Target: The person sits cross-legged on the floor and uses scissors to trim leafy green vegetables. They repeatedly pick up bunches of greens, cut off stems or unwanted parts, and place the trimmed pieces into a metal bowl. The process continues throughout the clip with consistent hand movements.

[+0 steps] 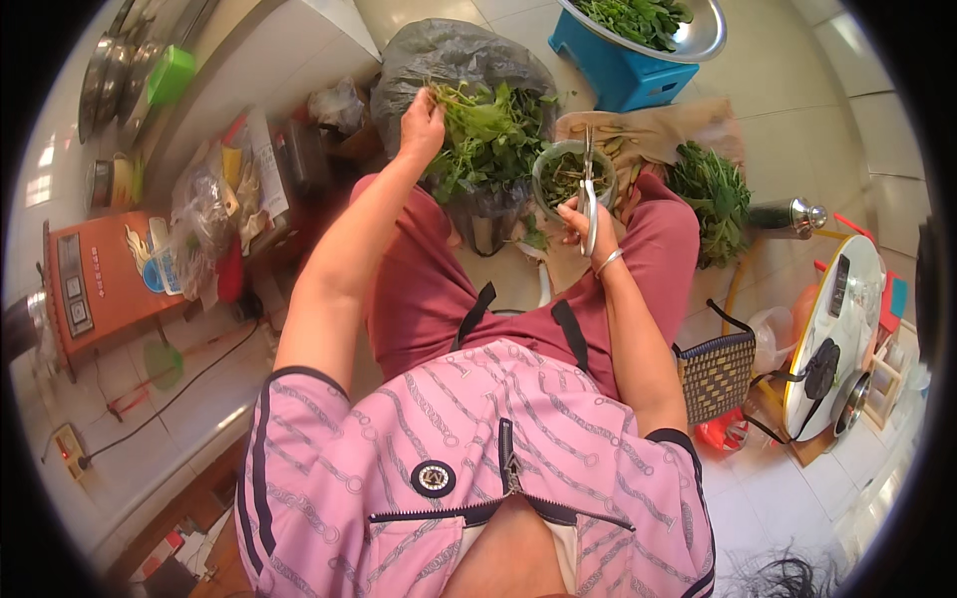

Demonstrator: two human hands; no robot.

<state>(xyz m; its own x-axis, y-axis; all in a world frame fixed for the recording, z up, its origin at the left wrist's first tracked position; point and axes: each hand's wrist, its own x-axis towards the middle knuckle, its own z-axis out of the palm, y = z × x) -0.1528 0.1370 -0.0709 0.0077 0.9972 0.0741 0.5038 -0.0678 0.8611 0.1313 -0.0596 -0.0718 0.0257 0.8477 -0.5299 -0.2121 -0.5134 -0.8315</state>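
My left hand (425, 127) pinches the stems of some leafy greens (478, 127), above a dark plastic bag (448, 63) with more greens heaped at its mouth. Whether the pinched stems are apart from the heap I cannot tell. In my right hand (582, 220) is a pair of scissors (589, 190) with white handles, its blades pointing away from me and nearly together. Below the scissors stands a lined bucket (549, 168) holding cut stems and leaf scraps. A bundle of long-leaved greens (710, 194) lies right of my knee.
A steel bowl (706, 34) of greens rests on a blue plastic stool (635, 75) at the far right. Brown sacking (673, 123) covers some floor near the bucket. A woven basket (718, 377) and a round table top (837, 336) stand at right, an orange box (112, 276) at left.
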